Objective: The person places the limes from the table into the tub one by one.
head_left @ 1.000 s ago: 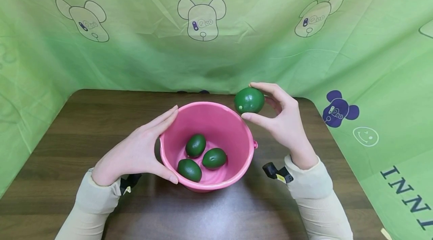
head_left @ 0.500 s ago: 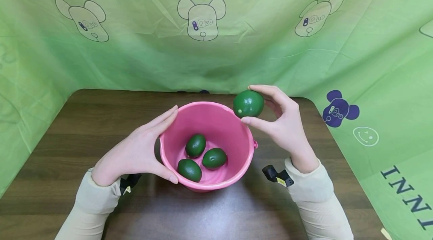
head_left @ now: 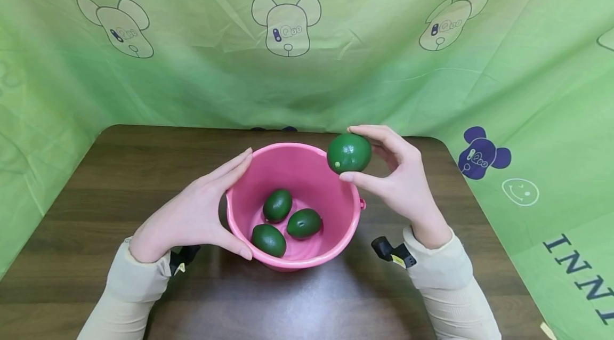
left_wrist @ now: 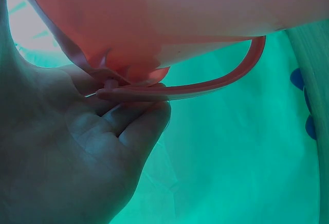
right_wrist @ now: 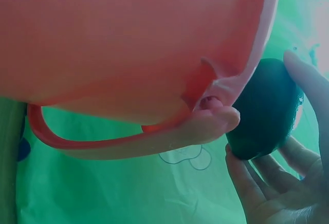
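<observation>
Head view is showing three limes (head_left: 288, 221) lying in the pink bucket (head_left: 336, 241), the left hand (head_left: 192, 217) flat-fingered and bracing its wall, while the right hand (head_left: 398, 180) is pinching a fourth lime (head_left: 349, 153) over the rim, not yet dropped.

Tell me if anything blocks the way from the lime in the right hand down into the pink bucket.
Nothing visible does. The right hand holds the lime over the far right rim of the bucket, whose mouth is open. Three limes lie on its floor with bare room around them. The left hand rests on the outer wall, clear of the opening.

Green fruit (right_wrist: 267, 112) in hand (right_wrist: 288, 183) — beside bucket (right_wrist: 128, 39)
</observation>
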Available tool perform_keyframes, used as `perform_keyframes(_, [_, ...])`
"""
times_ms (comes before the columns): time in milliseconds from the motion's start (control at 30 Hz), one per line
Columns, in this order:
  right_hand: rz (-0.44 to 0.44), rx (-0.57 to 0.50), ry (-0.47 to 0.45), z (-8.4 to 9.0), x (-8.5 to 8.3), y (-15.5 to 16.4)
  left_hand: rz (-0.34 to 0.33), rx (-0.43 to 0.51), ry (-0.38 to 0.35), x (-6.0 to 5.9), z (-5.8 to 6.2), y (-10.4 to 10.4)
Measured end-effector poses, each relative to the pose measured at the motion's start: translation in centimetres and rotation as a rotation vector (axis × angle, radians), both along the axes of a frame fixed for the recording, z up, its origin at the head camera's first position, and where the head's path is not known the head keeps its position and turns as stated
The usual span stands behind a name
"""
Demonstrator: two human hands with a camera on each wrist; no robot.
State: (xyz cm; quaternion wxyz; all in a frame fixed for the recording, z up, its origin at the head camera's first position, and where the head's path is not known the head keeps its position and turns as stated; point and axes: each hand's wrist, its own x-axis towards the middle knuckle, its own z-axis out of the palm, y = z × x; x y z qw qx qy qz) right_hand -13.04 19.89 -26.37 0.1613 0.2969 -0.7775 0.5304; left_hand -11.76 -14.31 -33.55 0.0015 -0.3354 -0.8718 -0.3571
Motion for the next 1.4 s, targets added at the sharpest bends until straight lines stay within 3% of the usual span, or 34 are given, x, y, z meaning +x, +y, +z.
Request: perform_keyframes(1400, [0.184, 0.087, -0.016, 0.2, 1.1, -0.3, -0.002, 0.008, -0.004, 0.0, -0.2, -0.1])
